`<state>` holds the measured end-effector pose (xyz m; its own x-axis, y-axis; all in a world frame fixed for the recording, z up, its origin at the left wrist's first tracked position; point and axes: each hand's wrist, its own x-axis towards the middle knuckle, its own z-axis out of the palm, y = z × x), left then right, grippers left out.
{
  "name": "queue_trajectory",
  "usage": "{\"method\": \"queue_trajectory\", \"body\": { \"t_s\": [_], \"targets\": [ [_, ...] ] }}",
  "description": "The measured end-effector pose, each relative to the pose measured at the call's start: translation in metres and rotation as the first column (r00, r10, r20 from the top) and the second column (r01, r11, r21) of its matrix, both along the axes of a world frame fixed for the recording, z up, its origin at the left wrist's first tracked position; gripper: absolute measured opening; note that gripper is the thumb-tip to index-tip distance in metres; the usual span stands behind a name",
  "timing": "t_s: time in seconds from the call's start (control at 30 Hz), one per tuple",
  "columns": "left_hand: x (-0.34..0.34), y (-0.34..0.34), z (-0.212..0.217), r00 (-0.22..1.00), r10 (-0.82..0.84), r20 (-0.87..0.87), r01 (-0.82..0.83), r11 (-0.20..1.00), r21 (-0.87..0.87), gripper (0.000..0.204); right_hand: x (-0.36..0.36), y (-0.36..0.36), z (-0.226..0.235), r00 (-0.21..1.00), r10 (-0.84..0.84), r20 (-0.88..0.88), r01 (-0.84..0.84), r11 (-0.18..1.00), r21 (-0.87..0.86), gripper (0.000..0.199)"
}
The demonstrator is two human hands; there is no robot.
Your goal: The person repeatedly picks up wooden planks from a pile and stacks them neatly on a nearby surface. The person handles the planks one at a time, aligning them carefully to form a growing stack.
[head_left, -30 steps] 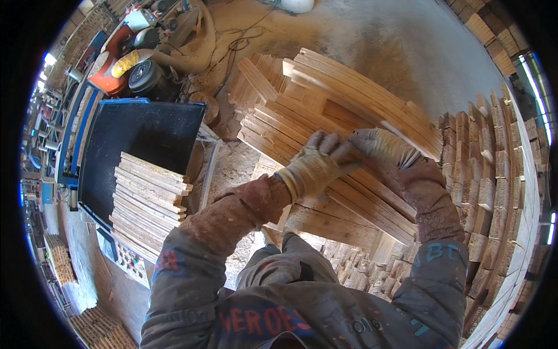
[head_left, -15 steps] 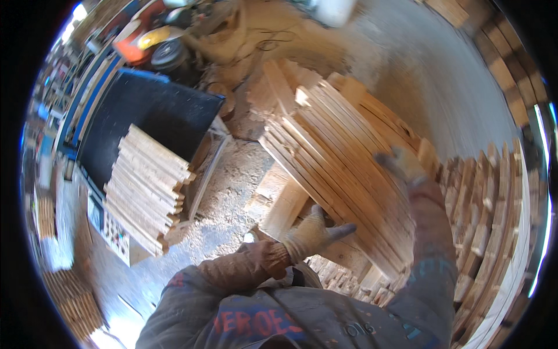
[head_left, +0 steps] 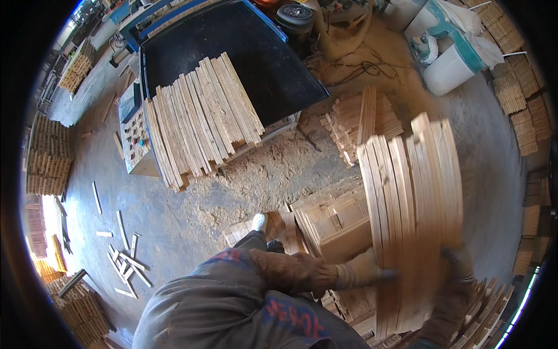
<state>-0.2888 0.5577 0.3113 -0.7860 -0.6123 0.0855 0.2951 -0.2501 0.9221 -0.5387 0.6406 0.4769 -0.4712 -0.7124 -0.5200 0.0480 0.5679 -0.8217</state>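
Note:
A bundle of long wooden strips point(head_left: 407, 203), side by side, stands out in front of me on the right, its far ends blurred. My left hand point(head_left: 363, 270), in a pale work glove with dark fingertips, is closed against the bundle's left side, thumb across the strips. At the opposite edge my right hand point(head_left: 459, 264), gloved and smeared by motion, clasps the right side; its far fingers are hidden. Beneath and left of the bundle lies a stack of boards point(head_left: 334, 218).
More strips lie in a row on a black-topped machine table point(head_left: 261, 64), beside a button panel point(head_left: 136, 139). A smaller strip pile point(head_left: 381, 113) sits beyond the bundle. Offcuts point(head_left: 125, 264) litter the left floor; white bins point(head_left: 450, 70) stand far right, sawdust point(head_left: 256, 180) between.
My hands, spread apart over the strips before, now grip a bundle from both sides. The bundle has swung upright and right in view, and my view has turned, showing more floor left.

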Motion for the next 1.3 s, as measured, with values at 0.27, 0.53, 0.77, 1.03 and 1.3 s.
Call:
{"method": "queue_trajectory", "body": {
  "t_s": [0.27, 0.53, 0.77, 1.03, 1.3],
  "targets": [
    [0.062, -0.268, 0.016, 0.953, 0.267, 0.141, -0.300, 0.883, 0.361, 0.100, 0.048, -0.314, 0.022, 0.772, 0.531, -0.349, -0.545, 0.836, 0.067, 0.108],
    [0.147, -0.552, -0.100, 0.893, 0.419, 0.162, -0.425, 0.905, 0.006, 0.090, 0.082, -0.643, -0.125, 0.688, 0.682, -0.249, -0.679, 0.726, 0.111, 0.083],
    [0.168, -0.641, -0.284, 0.361, 0.670, 0.649, 0.044, 0.683, -0.729, 0.108, 0.113, -0.766, -0.404, 0.738, 0.378, -0.559, -0.263, 0.924, 0.276, 0.111],
    [0.155, -0.635, -0.302, 0.208, 0.778, 0.593, 0.086, 0.589, -0.804, 0.104, 0.134, -0.763, -0.468, 0.664, 0.220, -0.715, -0.124, 0.975, 0.184, 0.139],
    [0.142, -0.638, -0.293, 0.120, 0.847, 0.518, 0.279, 0.472, -0.836, 0.101, 0.137, -0.762, -0.444, 0.525, 0.398, -0.752, -0.258, 0.917, 0.304, 0.135]
  ]
}}
